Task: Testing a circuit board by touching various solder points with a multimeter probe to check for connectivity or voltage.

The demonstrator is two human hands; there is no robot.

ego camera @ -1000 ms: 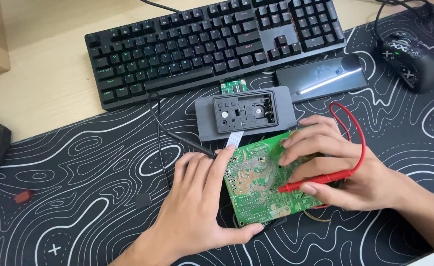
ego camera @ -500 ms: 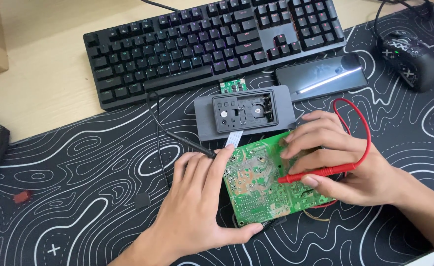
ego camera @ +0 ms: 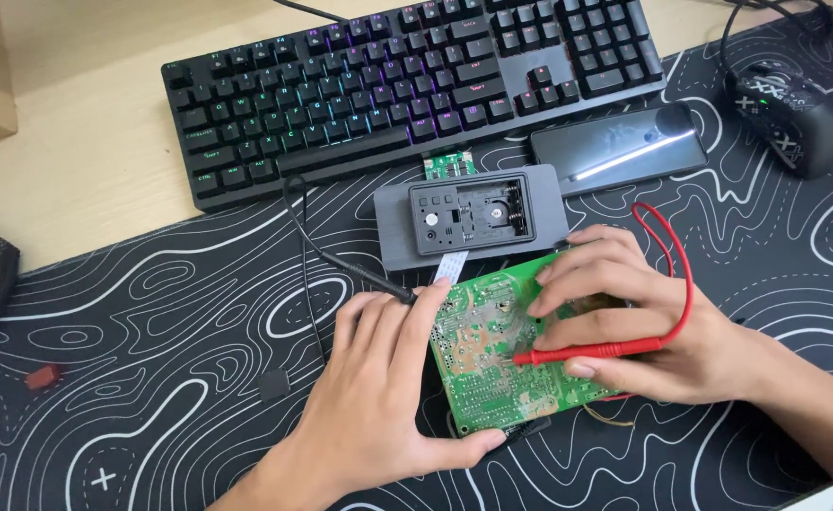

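A green circuit board (ego camera: 492, 360) lies solder side up on the black desk mat (ego camera: 151, 378) with white contour lines, just below the middle of the view. The right hand (ego camera: 643, 326) rests on the board's right half and pinches a red test probe (ego camera: 587, 352) between thumb and fingers, its tip touching the solder joints near the board's centre; the probe's red lead (ego camera: 676, 255) loops up over the back of the hand. The left hand (ego camera: 378, 388) lies flat and open at the board's 9 o'clock, fingers together, thumb hooked along the bottom edge, steadying it without closing around anything. A black probe lead (ego camera: 326, 251) runs from under the left fingertips toward 11 o'clock.

At the board's 12 o'clock, touching its top edge, sits a grey opened device casing (ego camera: 473, 216), joined by a white ribbon cable (ego camera: 449, 268). A small green module (ego camera: 449, 166) pokes out above it. Further toward 12 o'clock is a black backlit keyboard (ego camera: 407, 85); at 1 o'clock a dark smartphone (ego camera: 620, 147); at 2 o'clock a black computer mouse (ego camera: 785, 114). Well away at 9 o'clock lie a small black square part (ego camera: 272, 383) and a small red block (ego camera: 43, 377).
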